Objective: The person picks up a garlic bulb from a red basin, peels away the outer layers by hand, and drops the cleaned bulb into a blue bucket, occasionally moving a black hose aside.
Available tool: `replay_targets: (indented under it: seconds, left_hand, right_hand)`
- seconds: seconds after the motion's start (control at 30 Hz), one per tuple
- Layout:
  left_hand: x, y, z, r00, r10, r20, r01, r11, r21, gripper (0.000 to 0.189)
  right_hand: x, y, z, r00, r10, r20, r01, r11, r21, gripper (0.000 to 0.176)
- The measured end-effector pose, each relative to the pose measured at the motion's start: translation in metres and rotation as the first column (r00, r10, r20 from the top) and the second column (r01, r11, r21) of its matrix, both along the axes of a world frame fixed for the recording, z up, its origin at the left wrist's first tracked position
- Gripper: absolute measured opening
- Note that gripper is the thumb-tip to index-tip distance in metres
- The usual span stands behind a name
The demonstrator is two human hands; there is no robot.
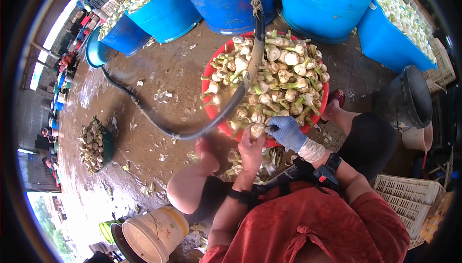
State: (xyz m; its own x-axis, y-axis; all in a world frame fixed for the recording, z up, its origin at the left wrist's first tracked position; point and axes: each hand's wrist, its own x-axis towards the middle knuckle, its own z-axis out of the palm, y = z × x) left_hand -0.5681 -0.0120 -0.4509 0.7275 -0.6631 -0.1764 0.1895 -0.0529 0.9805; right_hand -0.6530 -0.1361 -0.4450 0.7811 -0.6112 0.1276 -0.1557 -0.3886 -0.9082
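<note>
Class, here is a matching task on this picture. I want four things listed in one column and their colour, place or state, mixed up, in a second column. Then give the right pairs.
Things:
1. left hand
2. right hand
3. red basin
4. blue tubs

Descriptions:
A. wears a blue glove
B. on the ground before the person, heaped high
C. bare, grips a single bulb
D. along the top edge, filled with pale trimmed pieces

Pairs: 1-C, 2-A, 3-B, 4-D
</note>
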Motion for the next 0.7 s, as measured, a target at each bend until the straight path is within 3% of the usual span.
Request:
replay_targets:
  seconds: [0.07,0.1,0.2,0.27,0.4,0.47,0.5,0.53,0.57,0.6,0.63,0.67,0.7]
  left_hand:
    - [-0.002,0.001,-0.002,0.988,0.007,0.152,-0.017,0.998,0.063,0.040]
    - [-0.002,0.001,0.001,0.988,0.009,0.155,-0.019,0.998,0.063,0.040]
    - [-0.003,0.002,0.008,0.997,-0.001,0.080,-0.001,1.000,0.025,0.040]
    - [-0.001,0.001,0.008,0.993,-0.014,-0.115,0.010,0.999,-0.039,0.042]
    - [-0.002,0.000,0.018,0.968,-0.022,-0.248,-0.016,0.989,-0.147,0.038]
    - [0.000,0.003,0.021,0.928,-0.079,-0.364,0.008,0.982,-0.191,0.034]
    - [0.002,0.004,0.024,0.928,-0.079,-0.364,0.008,0.981,-0.191,0.034]
    - [0.006,0.007,0.027,0.894,-0.167,-0.416,0.028,0.947,-0.321,0.035]
    - [0.010,0.009,0.030,0.852,-0.262,-0.453,0.038,0.894,-0.446,0.038]
    - [0.014,0.011,0.030,0.852,-0.262,-0.452,0.038,0.894,-0.447,0.038]
    - [0.019,0.013,0.029,0.829,-0.303,-0.470,0.033,0.866,-0.499,0.042]
    - [0.023,0.014,0.028,0.805,-0.342,-0.484,0.024,0.835,-0.550,0.046]
    - [0.025,0.015,0.033,0.827,-0.312,-0.467,0.021,0.848,-0.530,0.050]
  right_hand:
    - [0.002,0.002,0.002,0.998,-0.045,-0.053,0.033,0.979,-0.199,0.007]
    - [0.004,0.002,0.003,0.998,-0.043,-0.050,0.033,0.979,-0.199,0.007]
    - [0.005,0.003,0.004,0.997,-0.067,0.030,0.072,0.973,-0.221,0.004]
    - [0.005,0.003,-0.001,0.994,-0.086,0.072,0.097,0.981,-0.167,0.006]
    - [0.007,-0.006,-0.017,0.984,-0.154,0.086,0.160,0.984,-0.073,0.007]
    - [0.007,-0.014,-0.033,0.972,-0.228,-0.055,0.233,0.967,0.104,0.006]
    - [0.005,-0.018,-0.044,0.975,-0.201,-0.090,0.210,0.973,0.097,0.008]
    - [0.002,-0.019,-0.052,0.975,-0.202,-0.091,0.211,0.973,0.097,0.008]
    - [-0.002,-0.018,-0.059,0.953,-0.181,-0.243,0.195,0.980,0.035,0.010]
    - [-0.005,-0.015,-0.061,0.907,-0.165,-0.389,0.169,0.985,-0.023,0.012]
    - [-0.007,-0.009,-0.063,0.837,-0.061,-0.544,-0.024,0.989,-0.148,0.015]
    - [-0.009,-0.001,-0.065,0.838,-0.059,-0.543,-0.027,0.989,-0.149,0.015]
    - [-0.012,0.009,-0.064,0.815,0.114,-0.569,-0.196,0.977,-0.085,0.016]
